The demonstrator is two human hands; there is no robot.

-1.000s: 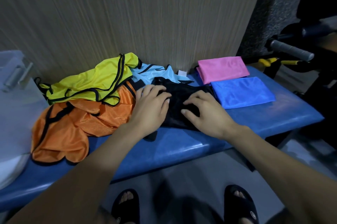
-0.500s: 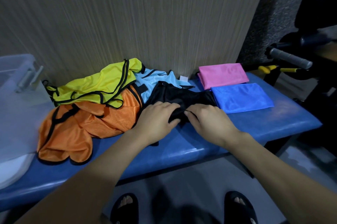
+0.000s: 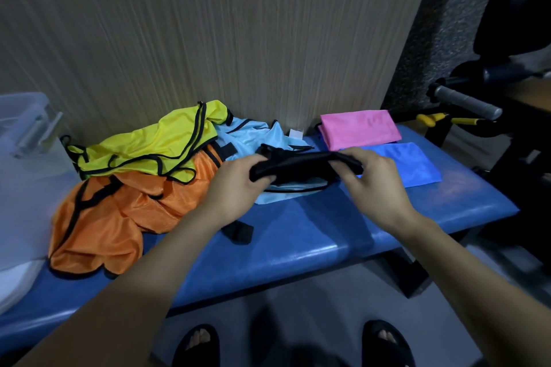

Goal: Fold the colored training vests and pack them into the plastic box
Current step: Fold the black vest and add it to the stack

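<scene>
Gripping the black vest (image 3: 301, 165) at both ends: left hand (image 3: 235, 187) curls round its left end, right hand (image 3: 377, 180) pinches its right end. Vest is folded into a narrow band, held level just above the counter (image 3: 313, 235), over the light-blue vest (image 3: 253, 140).

Light-blue vest lies flat on the counter against the wall; a small white tag (image 3: 295, 133) at its collar, no writing legible. Black trim along its front edge shows below the black vest.

Yellow vest (image 3: 155, 146), black-edged, lies crumpled on top of the orange vest (image 3: 110, 217), to the left of the light-blue one. Orange vest spreads toward the counter's front-left, also black-edged.

Pink vest (image 3: 360, 128) lies folded flat at the back right, touching the wall. Blue vest (image 3: 414, 163) lies folded flat just in front of it, partly behind the right hand.

Small black strap (image 3: 240, 232) lies on the counter near the left wrist; cannot tell which vest it belongs to.

Clear plastic box (image 3: 21, 119) stands at the far left edge, with a latch handle on its side; contents cannot be made out. A white lid-like surface (image 3: 15, 280) sits below it.

Feet in black sandals (image 3: 384, 342) on the floor below. Grey bar handle (image 3: 465, 101) and yellow-handled tool (image 3: 432, 119) off the right end of the counter. No brand or printing readable anywhere.
</scene>
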